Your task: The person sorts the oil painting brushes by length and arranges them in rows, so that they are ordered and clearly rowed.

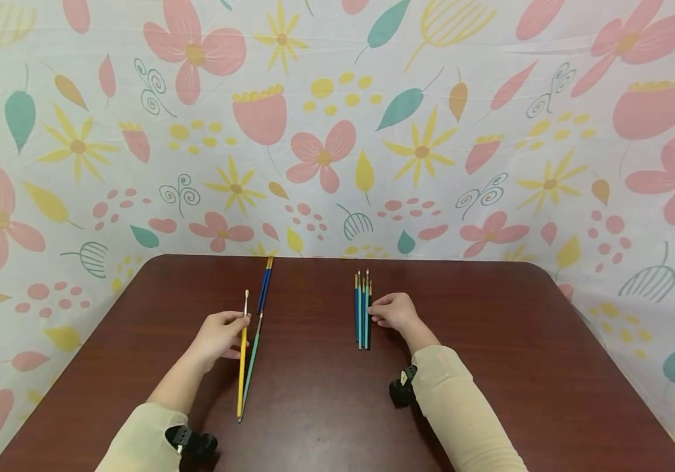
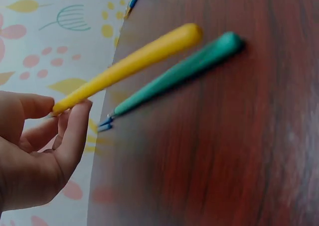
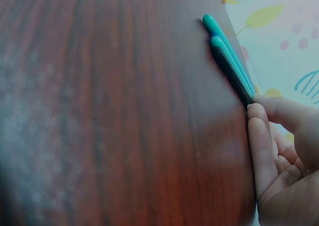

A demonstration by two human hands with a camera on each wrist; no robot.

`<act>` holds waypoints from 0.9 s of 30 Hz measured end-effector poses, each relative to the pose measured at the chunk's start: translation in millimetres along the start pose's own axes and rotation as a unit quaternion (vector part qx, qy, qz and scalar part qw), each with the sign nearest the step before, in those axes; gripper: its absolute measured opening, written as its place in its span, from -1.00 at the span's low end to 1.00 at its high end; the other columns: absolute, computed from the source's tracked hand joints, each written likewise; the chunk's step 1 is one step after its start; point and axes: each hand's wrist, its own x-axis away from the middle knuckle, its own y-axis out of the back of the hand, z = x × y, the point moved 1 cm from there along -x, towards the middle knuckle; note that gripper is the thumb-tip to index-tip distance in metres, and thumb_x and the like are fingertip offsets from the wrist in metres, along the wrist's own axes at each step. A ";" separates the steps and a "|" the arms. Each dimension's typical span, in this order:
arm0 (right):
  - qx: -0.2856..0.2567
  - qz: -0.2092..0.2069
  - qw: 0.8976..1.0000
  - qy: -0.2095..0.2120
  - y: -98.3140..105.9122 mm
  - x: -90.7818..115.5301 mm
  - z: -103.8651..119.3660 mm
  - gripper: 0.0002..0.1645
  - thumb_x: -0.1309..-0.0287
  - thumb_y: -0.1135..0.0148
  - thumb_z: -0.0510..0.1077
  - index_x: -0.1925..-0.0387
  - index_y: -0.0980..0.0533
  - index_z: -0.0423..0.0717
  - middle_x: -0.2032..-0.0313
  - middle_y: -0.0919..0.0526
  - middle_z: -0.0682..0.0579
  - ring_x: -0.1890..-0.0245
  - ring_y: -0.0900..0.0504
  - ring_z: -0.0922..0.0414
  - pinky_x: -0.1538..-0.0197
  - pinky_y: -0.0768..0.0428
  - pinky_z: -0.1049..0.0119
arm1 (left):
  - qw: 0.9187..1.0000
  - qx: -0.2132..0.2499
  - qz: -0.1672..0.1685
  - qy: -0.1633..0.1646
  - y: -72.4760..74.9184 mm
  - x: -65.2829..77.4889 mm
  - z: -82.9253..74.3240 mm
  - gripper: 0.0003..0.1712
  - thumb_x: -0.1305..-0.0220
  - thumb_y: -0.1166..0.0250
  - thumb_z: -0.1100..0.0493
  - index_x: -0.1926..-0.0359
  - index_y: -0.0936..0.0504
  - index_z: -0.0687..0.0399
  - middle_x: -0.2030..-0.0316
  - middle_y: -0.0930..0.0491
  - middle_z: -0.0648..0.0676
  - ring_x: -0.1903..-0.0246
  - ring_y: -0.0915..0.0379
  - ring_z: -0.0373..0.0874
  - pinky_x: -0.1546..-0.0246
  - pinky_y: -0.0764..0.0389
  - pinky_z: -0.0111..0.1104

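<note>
My left hand (image 1: 219, 335) pinches a yellow paintbrush (image 1: 242, 367) near its ferrule, bristles pointing away from me. In the left wrist view, the brush's thick rounded end is raised above the table. Beside it a green paintbrush (image 1: 251, 373) lies on the tabletop. Farther back are blue paintbrushes (image 1: 264, 288), lying close together. On the right, my right hand (image 1: 395, 311) pinches a dark paintbrush (image 3: 232, 76) at the right side of a row. Teal paintbrushes (image 1: 366, 321) and a blue paintbrush (image 1: 357, 314) lie alongside it, handles toward me.
The brown wooden table (image 1: 314, 393) has rounded far corners. Directly behind its back edge hangs a white cloth (image 1: 326, 85) with flower and leaf prints. A small black camera (image 1: 192, 446) is worn on the left wrist, another (image 1: 402, 388) on the right.
</note>
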 end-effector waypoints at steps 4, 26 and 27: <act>-0.002 0.000 1.000 0.002 -0.3 0.4 -0.3 -0.73 -0.08 -0.33 -0.22 0.20 -0.58 -0.33 0.50 -0.65 -0.03 0.55 -0.61 0.25 0.39 -0.66 0.38 | 0.999 -0.048 -0.015 -0.014 4.9 -0.3 4.5 -0.54 -0.34 -0.13 0.17 -0.14 -0.46 0.42 0.28 -0.60 0.26 0.48 -0.57 -0.12 0.49 -0.68 -0.24; -0.006 0.003 1.000 0.005 -0.5 -0.3 -0.5 -0.71 -0.07 -0.34 -0.22 0.19 -0.59 -0.35 0.48 -0.66 -0.05 0.56 -0.62 0.26 0.40 -0.66 0.38 | 0.981 -0.167 -0.089 -0.035 -5.4 -7.6 22.4 -0.73 -0.18 -0.30 0.13 0.23 -0.66 0.28 0.53 -0.65 0.06 0.62 -0.44 -0.19 0.63 -0.53 -0.36; -0.005 0.003 1.000 0.005 -0.2 -0.7 -0.8 -0.70 -0.08 -0.34 -0.22 0.18 -0.59 -0.35 0.47 -0.66 -0.04 0.56 -0.62 0.26 0.40 -0.66 0.39 | 0.980 -0.175 -0.090 -0.037 -6.0 -7.3 21.8 -0.74 -0.17 -0.30 0.13 0.25 -0.67 0.27 0.53 -0.65 0.06 0.62 -0.45 -0.20 0.63 -0.52 -0.37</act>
